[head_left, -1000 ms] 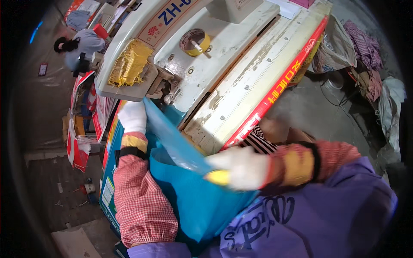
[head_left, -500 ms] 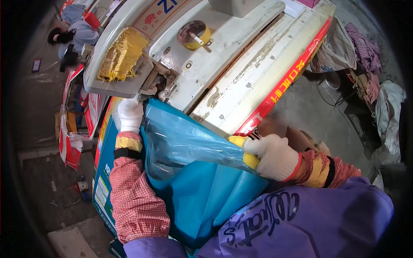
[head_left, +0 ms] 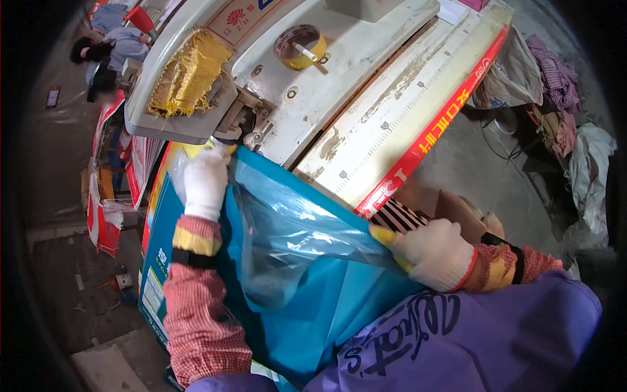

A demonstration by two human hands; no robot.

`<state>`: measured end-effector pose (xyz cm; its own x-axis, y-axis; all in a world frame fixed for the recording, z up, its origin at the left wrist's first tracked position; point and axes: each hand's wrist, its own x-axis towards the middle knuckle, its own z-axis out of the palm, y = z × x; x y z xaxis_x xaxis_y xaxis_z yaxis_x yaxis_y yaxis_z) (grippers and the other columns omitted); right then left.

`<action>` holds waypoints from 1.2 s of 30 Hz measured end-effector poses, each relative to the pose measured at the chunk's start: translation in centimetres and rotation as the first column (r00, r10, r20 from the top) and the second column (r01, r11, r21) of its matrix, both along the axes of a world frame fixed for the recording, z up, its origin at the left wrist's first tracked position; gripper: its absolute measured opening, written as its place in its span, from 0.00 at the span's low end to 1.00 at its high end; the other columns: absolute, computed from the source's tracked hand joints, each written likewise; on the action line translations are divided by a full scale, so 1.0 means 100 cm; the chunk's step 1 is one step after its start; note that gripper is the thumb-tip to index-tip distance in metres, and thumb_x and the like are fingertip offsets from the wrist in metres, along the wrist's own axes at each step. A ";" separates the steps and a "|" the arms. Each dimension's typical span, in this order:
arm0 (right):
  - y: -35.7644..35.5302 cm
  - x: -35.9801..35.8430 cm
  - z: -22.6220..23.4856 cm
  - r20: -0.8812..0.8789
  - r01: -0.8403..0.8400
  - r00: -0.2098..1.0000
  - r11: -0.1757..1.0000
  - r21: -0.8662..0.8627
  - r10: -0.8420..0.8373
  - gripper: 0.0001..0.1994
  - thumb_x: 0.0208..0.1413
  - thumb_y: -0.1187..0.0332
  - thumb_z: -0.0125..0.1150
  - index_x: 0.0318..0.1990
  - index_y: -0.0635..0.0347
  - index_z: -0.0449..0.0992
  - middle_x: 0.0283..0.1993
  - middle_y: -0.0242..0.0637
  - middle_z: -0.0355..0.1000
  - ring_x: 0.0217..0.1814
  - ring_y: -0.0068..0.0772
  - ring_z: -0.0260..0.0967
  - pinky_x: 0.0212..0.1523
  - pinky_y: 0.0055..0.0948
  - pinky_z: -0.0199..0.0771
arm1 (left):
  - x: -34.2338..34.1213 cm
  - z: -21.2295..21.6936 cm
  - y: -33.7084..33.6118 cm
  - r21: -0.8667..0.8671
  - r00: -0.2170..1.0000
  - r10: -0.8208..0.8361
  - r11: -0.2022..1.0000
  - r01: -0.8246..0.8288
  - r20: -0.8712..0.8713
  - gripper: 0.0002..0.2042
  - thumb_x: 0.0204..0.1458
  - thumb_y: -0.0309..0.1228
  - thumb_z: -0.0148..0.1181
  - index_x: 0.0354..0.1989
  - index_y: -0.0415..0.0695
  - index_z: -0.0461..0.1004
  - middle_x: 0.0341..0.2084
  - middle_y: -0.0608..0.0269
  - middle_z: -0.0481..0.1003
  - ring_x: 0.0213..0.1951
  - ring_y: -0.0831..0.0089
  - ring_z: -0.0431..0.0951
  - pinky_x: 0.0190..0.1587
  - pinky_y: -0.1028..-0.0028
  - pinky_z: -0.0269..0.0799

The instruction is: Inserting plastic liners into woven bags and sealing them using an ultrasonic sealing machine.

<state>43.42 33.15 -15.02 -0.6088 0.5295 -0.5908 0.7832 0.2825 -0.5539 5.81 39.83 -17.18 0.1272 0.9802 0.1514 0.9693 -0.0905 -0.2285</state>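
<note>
A blue woven bag (head_left: 307,313) with a clear plastic liner (head_left: 281,255) bunched at its mouth is stretched between my gloved hands. My left hand (head_left: 204,179), in a white glove with yellow fingertips, is closed on the bag's upper left edge, right beside the presser foot of a large sewing machine (head_left: 183,98). My right hand (head_left: 434,253), gloved alike, pinches the right end of the mouth by the front edge of the machine's table. The bag's top edge runs taut and slanting between them. The lower bag drapes against my purple apron (head_left: 457,333).
The machine's worn white table (head_left: 392,111) has a red printed strip along its front. A yellow tape roll (head_left: 300,49) with a white stick lies on the machine bed. Sacks (head_left: 509,78) and cloth lie at right; printed bags (head_left: 108,189) and another person (head_left: 121,49) are at left.
My left hand has shifted slightly right and its fingers now lie over the bag's edge. My right hand has moved a little right and down. The bag's edge is straighter; the liner sags lower.
</note>
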 end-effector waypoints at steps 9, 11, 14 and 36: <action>0.061 -0.175 -0.006 -0.139 0.199 0.975 0.962 0.184 -0.175 0.12 0.55 0.62 0.48 0.39 0.56 0.76 0.33 0.43 0.75 0.35 0.43 0.74 0.32 0.44 0.73 | -0.136 0.056 0.078 0.191 0.997 0.042 0.981 -0.030 -0.061 0.13 0.46 0.34 0.54 0.40 0.44 0.72 0.37 0.51 0.75 0.40 0.52 0.74 0.42 0.63 0.70; 0.057 -0.197 -0.005 -0.204 -0.126 0.938 0.825 0.551 0.280 0.11 0.43 0.73 0.58 0.37 0.57 0.78 0.34 0.43 0.76 0.37 0.43 0.74 0.31 0.42 0.73 | -0.147 0.097 0.065 0.267 0.993 0.042 0.961 -0.069 0.107 0.14 0.46 0.36 0.54 0.40 0.44 0.72 0.37 0.51 0.75 0.41 0.53 0.74 0.42 0.63 0.70; 0.081 -0.180 0.007 -0.104 -0.343 0.897 0.824 0.451 0.430 0.15 0.41 0.72 0.57 0.41 0.56 0.77 0.35 0.43 0.76 0.37 0.44 0.74 0.32 0.41 0.74 | -0.075 0.118 0.036 0.018 0.988 0.150 0.989 -0.149 -0.039 0.15 0.45 0.36 0.57 0.40 0.43 0.73 0.34 0.50 0.75 0.39 0.52 0.74 0.41 0.64 0.70; 0.133 -0.184 -0.037 -0.508 -0.409 0.730 0.888 0.211 0.457 0.27 0.43 0.71 0.54 0.56 0.46 0.68 0.46 0.34 0.73 0.42 0.34 0.72 0.43 0.33 0.71 | 0.195 0.197 -0.054 -0.885 0.968 0.214 0.464 0.015 0.128 0.19 0.51 0.43 0.53 0.44 0.41 0.74 0.21 0.57 0.74 0.26 0.64 0.76 0.32 0.71 0.71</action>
<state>25.03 46.45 -18.69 -0.9844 0.1602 -0.0724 0.1532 0.5791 -0.8007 25.32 34.48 2.50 0.0997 0.6127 -0.7840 0.9943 -0.0306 0.1025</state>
